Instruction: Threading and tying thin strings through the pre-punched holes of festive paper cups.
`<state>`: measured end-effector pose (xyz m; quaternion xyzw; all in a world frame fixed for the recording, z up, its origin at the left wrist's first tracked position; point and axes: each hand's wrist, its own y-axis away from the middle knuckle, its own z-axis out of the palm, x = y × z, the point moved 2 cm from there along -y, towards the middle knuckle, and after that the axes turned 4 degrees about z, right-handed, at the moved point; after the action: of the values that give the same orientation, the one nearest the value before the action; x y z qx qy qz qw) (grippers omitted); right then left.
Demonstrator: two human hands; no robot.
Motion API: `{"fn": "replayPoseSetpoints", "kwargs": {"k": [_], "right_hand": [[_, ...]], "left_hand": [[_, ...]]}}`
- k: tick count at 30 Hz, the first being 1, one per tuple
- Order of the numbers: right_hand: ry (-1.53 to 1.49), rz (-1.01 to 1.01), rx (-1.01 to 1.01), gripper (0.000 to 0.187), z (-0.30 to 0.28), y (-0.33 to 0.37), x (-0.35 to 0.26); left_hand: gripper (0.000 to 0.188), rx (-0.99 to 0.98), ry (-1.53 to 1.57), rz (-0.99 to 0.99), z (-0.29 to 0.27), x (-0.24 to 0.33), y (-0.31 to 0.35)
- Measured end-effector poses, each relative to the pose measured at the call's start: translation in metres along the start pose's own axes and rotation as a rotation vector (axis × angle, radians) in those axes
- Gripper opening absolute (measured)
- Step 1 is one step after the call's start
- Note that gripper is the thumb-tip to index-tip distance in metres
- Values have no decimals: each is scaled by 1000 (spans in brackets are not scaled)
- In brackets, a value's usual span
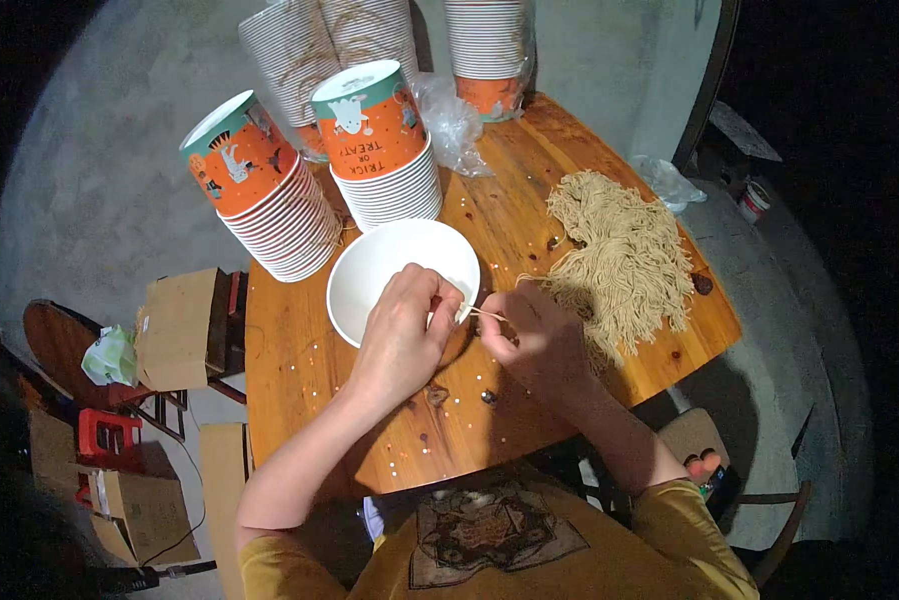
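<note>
A white paper bucket [374, 262] stands or leans on the wooden table in front of me, its mouth toward me. At its near right rim my left hand [406, 315] is closed, pinching a thin tan string [483, 313]. My right hand [537, 335], just to the right, grips the other end of the string between thumb and fingers. The short length between the hands is taut. Whether it passes through the bucket's wall is hidden by my fingers. A heap of tan strings [619, 260] lies on the table beyond my right hand.
Two nested stacks of orange-and-green printed paper buckets [254, 190] [384, 140] stand upside down at the back left. Bagged stacks [487, 45] stand behind. Small white paper dots [404, 465] are scattered on the wooden table [294, 400]. Cardboard boxes [181, 330] and a red stool [109, 437] are left.
</note>
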<state>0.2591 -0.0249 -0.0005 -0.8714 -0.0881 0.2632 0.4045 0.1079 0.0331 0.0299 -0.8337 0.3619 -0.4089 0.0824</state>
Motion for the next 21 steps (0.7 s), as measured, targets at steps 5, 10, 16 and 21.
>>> {"fn": "replayPoseSetpoints", "kwargs": {"k": [5, 10, 16, 21], "right_hand": [[4, -19, -39, 14, 7, 10, 7], [-363, 228, -171, 7, -1, -6, 10], [-447, 110, -48, 8, 17, 6, 11], [-443, 24, 63, 11, 32, 34, -12]], "left_hand": [[11, 9, -111, 78, -2, -3, 2], [18, 88, -174, 139, -7, -3, 15], [20, 94, -415, 283, 0, 3, 43], [22, 196, -464, 337, 4, -7, 53]]}}
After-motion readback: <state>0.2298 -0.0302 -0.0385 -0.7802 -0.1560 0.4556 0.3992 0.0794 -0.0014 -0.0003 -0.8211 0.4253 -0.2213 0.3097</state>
